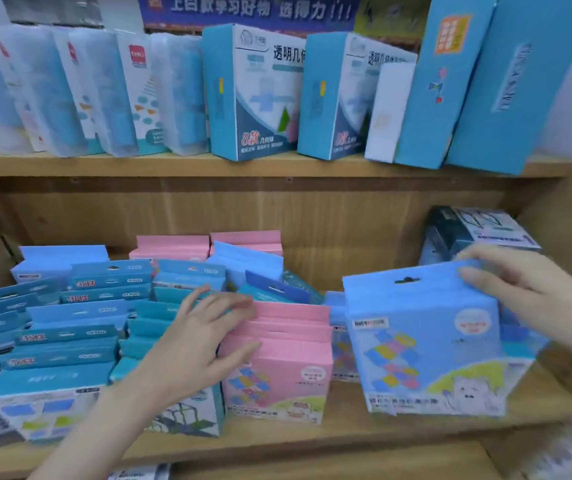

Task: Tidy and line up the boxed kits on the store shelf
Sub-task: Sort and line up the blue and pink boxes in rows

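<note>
Left hand (pixel 205 337) flat, fingers spread on pink boxes (pixel 277 362); right hand (pixel 519 289) gripping blue box (pixel 429 344) top; wooden shelf (pixel 312 438).

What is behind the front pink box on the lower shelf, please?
Behind the front pink box, more pink boxes stand in a row; only their top flaps show, their faces covered.
</note>
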Action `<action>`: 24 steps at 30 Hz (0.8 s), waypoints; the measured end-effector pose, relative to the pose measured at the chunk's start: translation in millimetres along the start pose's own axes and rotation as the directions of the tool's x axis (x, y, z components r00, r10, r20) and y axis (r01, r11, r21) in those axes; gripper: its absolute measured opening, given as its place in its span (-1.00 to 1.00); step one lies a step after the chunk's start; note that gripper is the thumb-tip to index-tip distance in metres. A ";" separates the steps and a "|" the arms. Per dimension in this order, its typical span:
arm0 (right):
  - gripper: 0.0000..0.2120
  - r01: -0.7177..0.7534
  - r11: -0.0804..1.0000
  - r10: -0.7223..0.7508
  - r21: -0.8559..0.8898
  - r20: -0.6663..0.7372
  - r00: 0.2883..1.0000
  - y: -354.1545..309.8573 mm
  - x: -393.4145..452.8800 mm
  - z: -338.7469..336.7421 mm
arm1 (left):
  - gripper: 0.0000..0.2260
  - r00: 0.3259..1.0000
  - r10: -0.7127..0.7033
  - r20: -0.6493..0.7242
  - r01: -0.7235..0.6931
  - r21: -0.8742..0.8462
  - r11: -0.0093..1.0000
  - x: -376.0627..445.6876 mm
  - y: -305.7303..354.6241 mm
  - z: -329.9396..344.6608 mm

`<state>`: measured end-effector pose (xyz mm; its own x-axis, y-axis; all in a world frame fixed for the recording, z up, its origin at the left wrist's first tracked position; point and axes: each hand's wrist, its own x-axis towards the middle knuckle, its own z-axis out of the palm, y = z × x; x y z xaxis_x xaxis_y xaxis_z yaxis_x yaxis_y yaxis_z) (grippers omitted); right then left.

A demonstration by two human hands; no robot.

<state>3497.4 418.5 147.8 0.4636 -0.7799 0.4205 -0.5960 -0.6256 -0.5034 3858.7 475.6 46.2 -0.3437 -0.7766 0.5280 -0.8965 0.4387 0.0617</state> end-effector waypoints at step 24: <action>-0.63 0.114 0.968 -0.045 -0.222 0.296 0.954 -33.2 121.9 129.8 | -0.57 0.957 -0.249 -0.151 0.239 -0.081 0.968 -10.4 -26.5 -14.1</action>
<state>3658.8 342.0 117.8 0.6629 -0.7214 0.2003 -0.6699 -0.6910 -0.2716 3890.1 478.4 51.0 -0.0634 -0.7841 0.6173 -0.9271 0.2753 0.2544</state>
